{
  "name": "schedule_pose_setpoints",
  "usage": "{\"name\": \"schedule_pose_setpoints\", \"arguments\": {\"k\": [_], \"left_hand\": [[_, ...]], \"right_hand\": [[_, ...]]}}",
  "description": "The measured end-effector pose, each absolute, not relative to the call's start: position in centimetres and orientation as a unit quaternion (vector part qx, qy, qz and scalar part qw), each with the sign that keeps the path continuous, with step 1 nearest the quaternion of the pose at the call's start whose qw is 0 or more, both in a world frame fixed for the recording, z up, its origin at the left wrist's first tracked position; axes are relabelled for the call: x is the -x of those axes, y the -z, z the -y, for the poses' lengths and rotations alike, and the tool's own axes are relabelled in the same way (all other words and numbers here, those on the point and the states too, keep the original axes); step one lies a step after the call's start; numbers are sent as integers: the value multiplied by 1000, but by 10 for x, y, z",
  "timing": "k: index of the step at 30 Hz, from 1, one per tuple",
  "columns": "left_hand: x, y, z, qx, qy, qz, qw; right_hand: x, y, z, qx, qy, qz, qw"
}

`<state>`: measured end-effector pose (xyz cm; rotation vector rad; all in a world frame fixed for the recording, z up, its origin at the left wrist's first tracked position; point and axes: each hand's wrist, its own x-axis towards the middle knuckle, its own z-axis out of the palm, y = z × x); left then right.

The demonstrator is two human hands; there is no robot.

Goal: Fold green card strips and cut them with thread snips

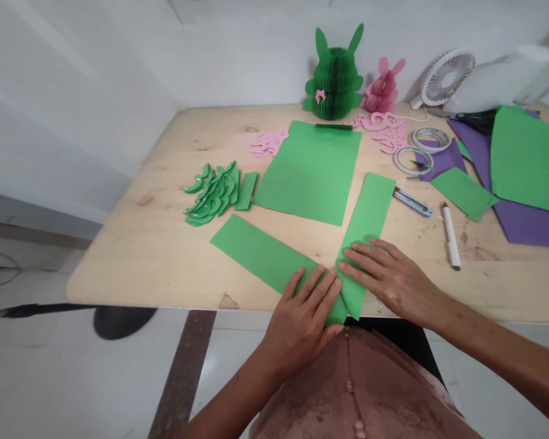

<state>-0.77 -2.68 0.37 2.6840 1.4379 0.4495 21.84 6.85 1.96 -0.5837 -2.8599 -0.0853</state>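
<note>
Two long strips of green paper lie at the table's front edge, their near ends meeting in a V. My left hand (304, 314) rests flat with fingers stretched over the near end of the left green strip (251, 247). Across the lower part of the right green strip (368, 207) lies my right hand (388, 274), its fingers spread. Behind the strips is a large green paper sheet (308, 174). A blue craft knife (412, 202) touches the right strip's far corner area, and a white marker (451, 236) lies to the right of my right hand.
Green cut-outs (215, 195) are heaped at left, pink cut-outs (269, 143) behind them. At the back stand a green paper rabbit (336, 82), a pink paper rabbit (383, 88) and a small fan (448, 78). Tape rolls (413, 161), scissors (476, 121) and purple sheets (531, 222) lie right.
</note>
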Motion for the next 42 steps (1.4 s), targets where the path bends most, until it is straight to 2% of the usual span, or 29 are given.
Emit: {"name": "schedule_pose_setpoints", "arguments": {"k": [11, 24, 31, 42], "left_hand": [[9, -2, 27, -874, -154, -461, 21], [8, 1, 28, -872, -149, -465, 14], [7, 0, 28, -872, -152, -466, 17], [7, -7, 30, -869, -166, -465, 33]], "right_hand": [[-216, -23, -66, 199, 4, 973, 114], [-225, -18, -69, 204, 43, 975, 77], [-231, -17, -72, 220, 19, 969, 106], [-225, -22, -64, 213, -1, 971, 104]]}}
